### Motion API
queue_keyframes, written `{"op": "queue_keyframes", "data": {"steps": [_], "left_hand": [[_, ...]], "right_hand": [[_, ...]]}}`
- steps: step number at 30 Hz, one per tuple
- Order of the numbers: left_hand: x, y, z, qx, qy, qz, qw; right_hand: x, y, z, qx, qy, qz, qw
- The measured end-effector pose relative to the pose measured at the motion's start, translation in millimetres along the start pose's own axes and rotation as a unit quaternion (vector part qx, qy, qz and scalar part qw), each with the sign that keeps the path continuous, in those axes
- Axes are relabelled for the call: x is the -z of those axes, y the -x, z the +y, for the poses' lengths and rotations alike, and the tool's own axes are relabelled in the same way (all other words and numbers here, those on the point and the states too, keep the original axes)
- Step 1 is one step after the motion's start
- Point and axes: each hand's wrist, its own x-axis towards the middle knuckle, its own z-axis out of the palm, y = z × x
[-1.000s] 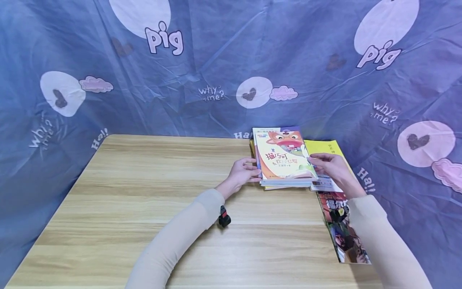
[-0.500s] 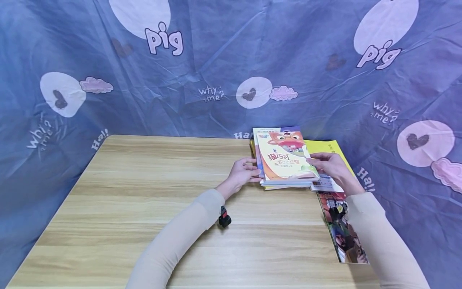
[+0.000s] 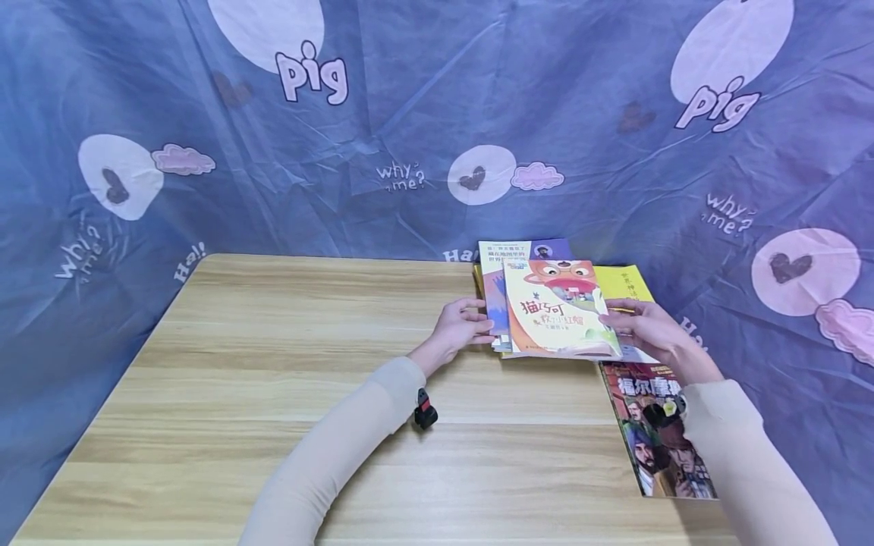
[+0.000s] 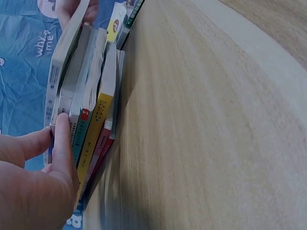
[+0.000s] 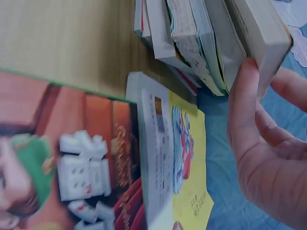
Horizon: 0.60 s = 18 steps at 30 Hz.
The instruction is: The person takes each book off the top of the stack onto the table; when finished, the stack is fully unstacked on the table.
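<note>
A white-covered book (image 3: 560, 311) with an orange-red cat face is pinched at its right edge by the right hand (image 3: 645, 330); that hand's grip is clamped on it, the thumb placed on one side and a finger on the other. The book is held tilted over a stack of books (image 4: 93, 72), its right end raised; whether its left edge is supported by the stack cannot be told. Beneath it a blue-and-purple book (image 3: 495, 299) is partly covered. The stack's left side is touched by the left hand (image 3: 456, 334), whose grip is apart, with fingers extended. A green spine (image 4: 80, 136) and a yellow spine (image 4: 93, 132) are shown among the stacked books in the left wrist view. To the stack's right, a yellow-covered book (image 3: 617, 284) is partly hidden, and nearer the viewer a dark illustrated book (image 3: 658, 432) is laid on the table (image 3: 307, 341), partly covered by the right sleeve (image 3: 744, 455). Behind the table, a blue curtain (image 3: 410, 98) printed with "pig" and "why me?" is hung.
</note>
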Motion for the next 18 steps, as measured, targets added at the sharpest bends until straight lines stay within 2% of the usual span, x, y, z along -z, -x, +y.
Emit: {"op": "queue_keyframes", "data": {"steps": [4,9,12,18], "left_hand": [[0.7,0.7,0.4,0.0,0.003,0.001,1.0],[1.3,0.1,0.1,-0.002,0.006,0.001,1.0],[1.7,-0.9,-0.3,-0.004,0.007,0.0,1.0],[2.5,-1.5,0.5,-0.001,0.01,0.001,0.9999]], "right_hand": [[1.4,12.0,6.9,-0.002,-0.064,-0.017,0.998],[-0.7,30.7,12.9,0.027,-0.133,-0.031,0.99],[-2.2,42.6,16.9,0.058,-0.149,-0.037,0.986],[-7.8,61.8,27.0,0.115,-0.144,-0.048,0.982]]}}
